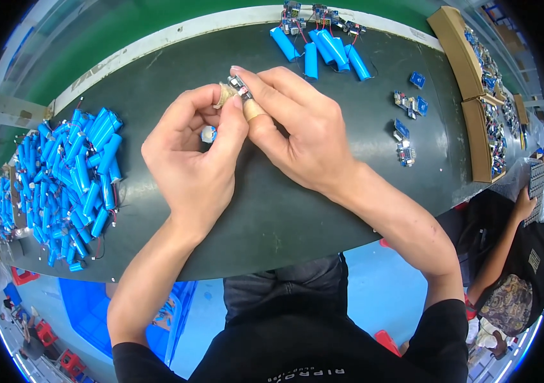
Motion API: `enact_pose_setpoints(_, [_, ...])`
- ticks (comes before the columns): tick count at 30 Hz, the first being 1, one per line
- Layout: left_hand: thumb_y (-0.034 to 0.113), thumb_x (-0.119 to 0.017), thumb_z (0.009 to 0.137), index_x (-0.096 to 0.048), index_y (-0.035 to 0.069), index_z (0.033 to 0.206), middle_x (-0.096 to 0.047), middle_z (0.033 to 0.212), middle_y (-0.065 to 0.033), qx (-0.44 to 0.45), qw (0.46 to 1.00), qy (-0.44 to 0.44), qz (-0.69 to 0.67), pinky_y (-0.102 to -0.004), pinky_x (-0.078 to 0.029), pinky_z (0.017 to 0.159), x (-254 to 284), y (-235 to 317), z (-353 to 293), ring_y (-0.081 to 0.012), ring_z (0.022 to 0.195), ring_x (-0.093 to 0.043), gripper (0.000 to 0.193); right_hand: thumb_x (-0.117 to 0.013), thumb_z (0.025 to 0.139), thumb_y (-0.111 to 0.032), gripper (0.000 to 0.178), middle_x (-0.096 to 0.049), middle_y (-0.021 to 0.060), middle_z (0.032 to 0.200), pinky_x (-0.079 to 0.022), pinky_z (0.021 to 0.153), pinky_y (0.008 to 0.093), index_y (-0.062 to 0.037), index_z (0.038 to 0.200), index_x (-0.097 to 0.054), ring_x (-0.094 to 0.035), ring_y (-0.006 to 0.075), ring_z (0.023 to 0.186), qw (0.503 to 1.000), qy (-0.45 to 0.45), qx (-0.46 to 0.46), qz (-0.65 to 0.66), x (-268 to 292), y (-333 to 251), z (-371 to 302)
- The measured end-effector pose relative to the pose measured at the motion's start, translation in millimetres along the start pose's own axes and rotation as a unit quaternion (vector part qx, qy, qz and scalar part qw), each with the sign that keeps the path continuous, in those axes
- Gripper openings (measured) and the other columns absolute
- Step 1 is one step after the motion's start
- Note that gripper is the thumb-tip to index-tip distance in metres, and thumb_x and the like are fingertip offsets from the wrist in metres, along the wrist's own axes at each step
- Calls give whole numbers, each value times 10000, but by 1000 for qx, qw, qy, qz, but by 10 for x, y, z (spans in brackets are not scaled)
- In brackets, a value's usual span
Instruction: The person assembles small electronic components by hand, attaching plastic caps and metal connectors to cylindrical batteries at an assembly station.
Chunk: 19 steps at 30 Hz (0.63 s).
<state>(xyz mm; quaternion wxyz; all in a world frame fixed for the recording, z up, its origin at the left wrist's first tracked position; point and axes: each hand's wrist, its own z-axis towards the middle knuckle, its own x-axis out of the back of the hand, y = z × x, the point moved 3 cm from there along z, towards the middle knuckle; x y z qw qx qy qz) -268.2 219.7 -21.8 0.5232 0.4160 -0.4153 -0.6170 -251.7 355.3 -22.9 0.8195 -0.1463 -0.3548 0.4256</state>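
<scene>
Over the dark green tabletop [272, 210], my two hands meet at the fingertips. My left hand [189, 150] is closed, its curled fingers around a blue cylindrical battery cell [208, 134], of which only the pale end shows. Its thumb and forefinger press against a small circuit board [238, 83]. My right hand [304, 124] pinches that board between thumb and fingers. A tan finger cot [254, 111] covers a right fingertip, and another wraps the left forefinger. Any wire or plug between the fingertips is too small to make out.
A large heap of blue battery cells [70, 172] lies at left. Several cells wired to boards [326, 48] lie at the far edge. Loose circuit boards [406, 153] sit at right, beside cardboard boxes [475, 127] of boards. A co-worker's hand [524, 205] holds a black tray.
</scene>
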Motion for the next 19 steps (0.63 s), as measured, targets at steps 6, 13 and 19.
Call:
enact_pose_setpoints(6, [-59, -658, 851, -639, -96, 962, -660, 855, -61, -6, 999, -29, 35, -200, -485, 665, 32, 0, 21, -78, 736, -593, 119, -621, 782, -1, 363, -649, 118, 902, -503, 566, 299, 19, 1143, -653, -621, 216, 677, 999, -24, 22, -21, 9, 32, -30])
enact_pose_setpoints(13, [-56, -663, 846, -642, -90, 952, -658, 840, -53, -39, 995, -43, 82, -196, -480, 653, 50, 13, 27, -71, 716, -588, 113, -616, 774, 10, 371, -637, 118, 890, -501, 577, 314, 26, 1143, -643, -619, 231, 689, 998, -42, 30, -26, 6, 25, -36])
enact_pose_setpoints(19, [-40, -667, 850, -647, -79, 969, -665, 843, -55, -7, 998, -30, 58, -183, -479, 665, 44, 20, 7, -72, 724, -597, 127, -631, 776, -1, 392, -636, 119, 916, -519, 611, 321, 17, 1168, -634, -635, 240, 722, 997, -45, 44, -46, 13, -5, -39])
